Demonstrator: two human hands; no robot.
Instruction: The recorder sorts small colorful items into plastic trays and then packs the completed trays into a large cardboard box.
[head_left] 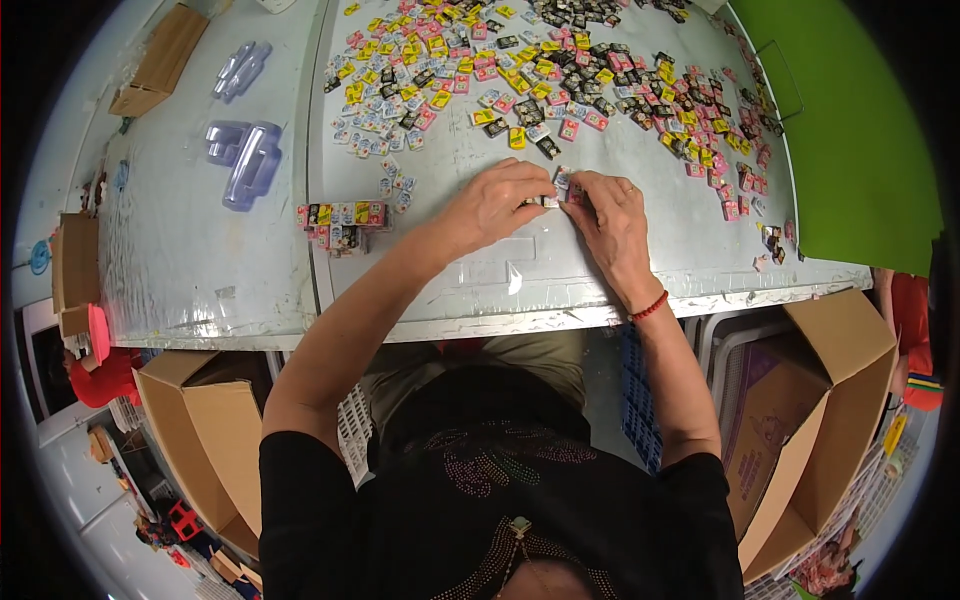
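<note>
Close together over the table (420, 290), my left hand (497, 205) and my right hand (612, 215) are both closed on small printed blocks. A black-and-white block (545, 201) shows at my left fingertips. At my right fingers is a pinkish block (575, 192), partly covered by them, and a white-and-dark block (562, 176) stands just beyond. Below my hands lies a clear plastic tray (490, 250), hard to make out against the pale surface. By my left forearm are packed rows of yellow, pink, black and white blocks (345, 215).
Loose blocks (520, 80) in several colours cover the far table. Empty clear plastic packs (252, 170) and a cardboard box (160, 60) are on the left surface. A green panel (860, 130) borders the right. Open cartons (215, 430) (820, 440) flank me below.
</note>
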